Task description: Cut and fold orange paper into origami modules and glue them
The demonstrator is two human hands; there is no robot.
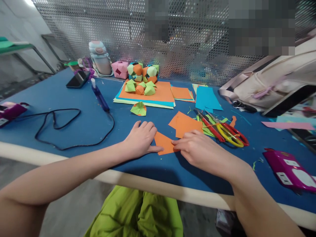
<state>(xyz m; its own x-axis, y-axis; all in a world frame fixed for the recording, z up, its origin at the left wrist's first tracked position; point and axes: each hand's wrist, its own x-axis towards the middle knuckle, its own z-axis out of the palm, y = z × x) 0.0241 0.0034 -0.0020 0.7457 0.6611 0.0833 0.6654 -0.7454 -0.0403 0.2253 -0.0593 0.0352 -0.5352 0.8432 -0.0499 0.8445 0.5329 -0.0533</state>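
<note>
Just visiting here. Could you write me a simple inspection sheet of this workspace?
Surface: blue tabletop, scraps scattered.
Work pieces: orange paper under the hands; more orange sheets just beyond.
Clutter: scissors with red and yellow handles by green scraps; folded paper shapes atop stacked sheets.
Hands: left hand rests on the paper, thumb extended; right hand touches its right side, grip unclear.
Cables: black cord loops from a blue tool.
Surroundings: perforated panel behind; pale bag at right.

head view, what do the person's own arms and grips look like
The left forearm and right forearm are bare, with no sleeve in view. The left grip and right grip are ungloved, with no ring, watch or bracelet visible.
</note>
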